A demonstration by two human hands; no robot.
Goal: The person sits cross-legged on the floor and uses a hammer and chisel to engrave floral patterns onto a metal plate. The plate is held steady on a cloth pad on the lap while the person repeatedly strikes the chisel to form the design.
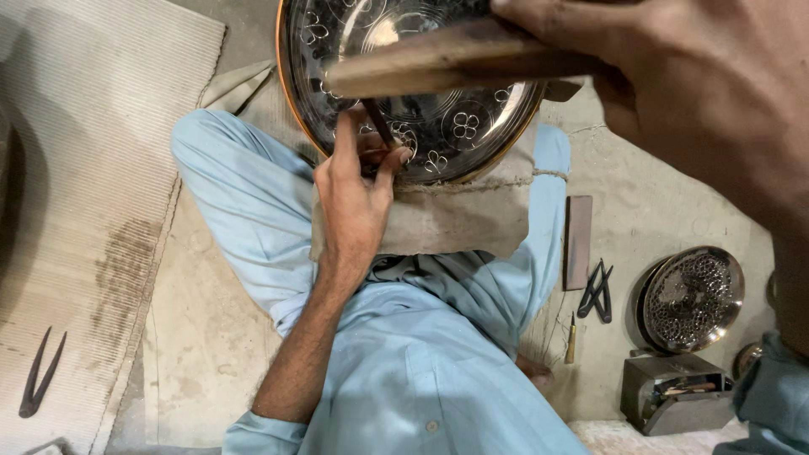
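A round metal plate (472, 126) with engraved flower patterns and a copper-coloured rim rests on a cloth-covered block (455, 215) over my lap. My left hand (354, 190) pinches a thin dark chisel (377, 120) with its tip on the plate's near edge. My right hand (674, 76) is raised close to the camera at top right, gripping a wooden mallet handle (455, 59) that stretches left above the plate. I wear light blue clothes and sit cross-legged.
A ribbed mat (84, 168) lies at left with a dark two-pronged tool (38, 379) on it. At right on the floor lie a flat stone bar (578, 240), dark dividers (597, 291), a small wooden-handled tool (571, 337), a pierced metal dish (693, 297) and a small metal box (674, 392).
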